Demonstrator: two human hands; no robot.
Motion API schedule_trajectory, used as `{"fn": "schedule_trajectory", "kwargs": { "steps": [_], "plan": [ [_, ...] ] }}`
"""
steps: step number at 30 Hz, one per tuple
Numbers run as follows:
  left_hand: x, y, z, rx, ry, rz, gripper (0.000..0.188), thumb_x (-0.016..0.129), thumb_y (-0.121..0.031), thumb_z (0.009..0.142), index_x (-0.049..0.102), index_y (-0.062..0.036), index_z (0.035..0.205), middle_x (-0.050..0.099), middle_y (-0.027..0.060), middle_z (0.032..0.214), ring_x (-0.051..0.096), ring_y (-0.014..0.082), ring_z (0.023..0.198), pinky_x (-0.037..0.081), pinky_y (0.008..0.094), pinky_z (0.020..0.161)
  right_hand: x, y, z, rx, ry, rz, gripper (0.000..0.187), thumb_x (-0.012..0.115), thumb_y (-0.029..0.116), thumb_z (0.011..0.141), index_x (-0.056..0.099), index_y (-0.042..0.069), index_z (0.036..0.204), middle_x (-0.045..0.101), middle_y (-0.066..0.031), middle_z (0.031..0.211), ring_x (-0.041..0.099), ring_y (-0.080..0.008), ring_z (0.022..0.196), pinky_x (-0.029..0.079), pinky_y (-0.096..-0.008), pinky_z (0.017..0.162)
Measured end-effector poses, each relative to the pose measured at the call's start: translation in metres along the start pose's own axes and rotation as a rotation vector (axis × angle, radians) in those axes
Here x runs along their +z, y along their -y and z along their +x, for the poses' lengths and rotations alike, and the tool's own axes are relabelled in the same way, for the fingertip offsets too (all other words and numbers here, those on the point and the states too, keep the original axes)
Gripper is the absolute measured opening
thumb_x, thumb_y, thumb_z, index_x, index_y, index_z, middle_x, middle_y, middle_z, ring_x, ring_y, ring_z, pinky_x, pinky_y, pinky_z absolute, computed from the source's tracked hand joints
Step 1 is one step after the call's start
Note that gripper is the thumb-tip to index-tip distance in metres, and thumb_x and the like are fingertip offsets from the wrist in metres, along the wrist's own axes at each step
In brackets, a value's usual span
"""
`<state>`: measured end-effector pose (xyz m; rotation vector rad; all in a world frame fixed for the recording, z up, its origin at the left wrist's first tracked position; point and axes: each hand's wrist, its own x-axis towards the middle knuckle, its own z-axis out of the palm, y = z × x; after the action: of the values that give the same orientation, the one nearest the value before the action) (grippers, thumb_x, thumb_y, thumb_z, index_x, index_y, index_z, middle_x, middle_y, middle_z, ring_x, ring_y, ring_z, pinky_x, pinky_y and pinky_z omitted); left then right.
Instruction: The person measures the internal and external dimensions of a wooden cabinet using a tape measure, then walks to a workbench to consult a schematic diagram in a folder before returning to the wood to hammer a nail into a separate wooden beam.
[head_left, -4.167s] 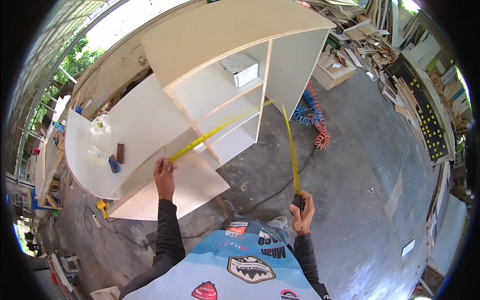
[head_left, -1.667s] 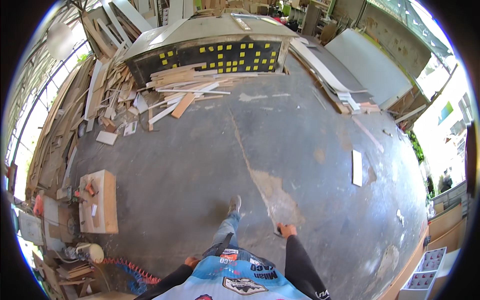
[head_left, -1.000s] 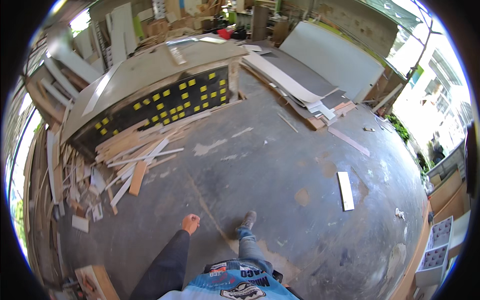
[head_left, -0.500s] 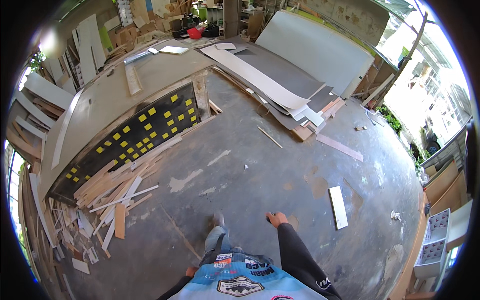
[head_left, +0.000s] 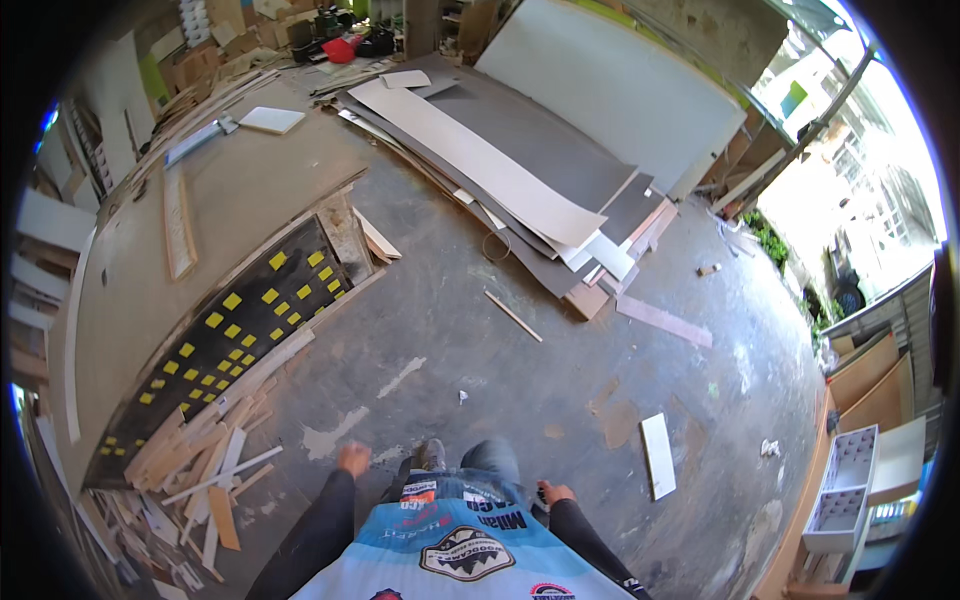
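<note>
The person's left hand (head_left: 354, 459) hung over the concrete floor (head_left: 450, 325), out beside the left hip and blurred; I could not tell whether its grip was apart or together. The right hand (head_left: 557, 493) was low by the right hip, its grip clamped on a tape measure (head_left: 542, 492), of which only a small dark part showed at the fingers. The hand and tape measure were clear of the floor, beside the blue printed jersey (head_left: 460, 540).

A white rectangular board (head_left: 658, 457) lay flat on the floor, ahead and to the right of the right hand. To the left stood a broad desk (head_left: 120, 300) with a black side panel (head_left: 252, 305) dotted with yellow squares; a smaller white board (head_left: 272, 120) lay on its top. Wood offcuts (head_left: 215, 455) were heaped along the panel's foot. Farther ahead, a long pale strip (head_left: 480, 165) lay on stacked grey sheets (head_left: 520, 125), with a large white sheet (head_left: 610, 90) tilted up behind them. A thin stick (head_left: 513, 315) lay near the stack. At the far right was a white two-compartment box (head_left: 838, 492).
</note>
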<state>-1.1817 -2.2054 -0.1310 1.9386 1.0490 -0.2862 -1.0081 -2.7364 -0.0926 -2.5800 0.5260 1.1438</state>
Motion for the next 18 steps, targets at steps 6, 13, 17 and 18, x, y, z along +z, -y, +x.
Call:
{"fn": "schedule_trajectory", "kwargs": {
  "steps": [6,13,17,18],
  "plan": [
    [-0.054,-0.225,0.195,0.219,-0.051,-0.396,0.010,0.063,-0.014,0.091,0.067,-0.0049,0.091,0.066,0.0030,0.071,0.065,0.0134,0.063,0.052,0.0311,0.060,-0.055,0.071,0.014,0.119,0.041,-0.125,0.079,0.059,0.071,0.080,0.073,0.000,0.110,0.068,-0.0247,0.118,0.064,-0.0390,0.115,0.051,-0.0453,0.097],
    [-0.006,-0.271,0.314,0.066,0.024,-0.424,0.010,0.064,-0.013,0.092,0.067,-0.0038,0.091,0.066,0.0030,0.071,0.063,0.0134,0.059,0.050,0.0299,0.055,-0.087,0.158,0.236,-0.089,0.205,-0.218,0.077,0.055,0.071,0.084,0.071,0.004,0.117,0.066,-0.0269,0.120,0.062,-0.0405,0.118,0.050,-0.0461,0.097],
    [0.031,-0.288,0.312,-0.331,0.216,-0.313,0.025,0.066,-0.025,0.092,0.071,-0.0005,0.097,0.070,0.0104,0.074,0.068,0.0209,0.062,0.057,0.0394,0.057,-0.181,0.266,0.365,-0.255,-0.016,-0.119,0.063,0.055,0.064,0.085,0.073,0.010,0.112,0.069,-0.0281,0.105,0.067,-0.0417,0.104,0.051,-0.0501,0.085],
    [0.023,-0.285,0.304,-0.285,0.185,-0.246,0.027,0.066,-0.026,0.092,0.071,-0.0001,0.099,0.070,0.0112,0.076,0.068,0.0220,0.064,0.057,0.0396,0.058,-0.213,0.317,0.364,-0.279,-0.031,-0.125,0.067,0.057,0.066,0.083,0.073,0.007,0.112,0.070,-0.0284,0.099,0.068,-0.0414,0.100,0.051,-0.0492,0.084]
  ]
}}
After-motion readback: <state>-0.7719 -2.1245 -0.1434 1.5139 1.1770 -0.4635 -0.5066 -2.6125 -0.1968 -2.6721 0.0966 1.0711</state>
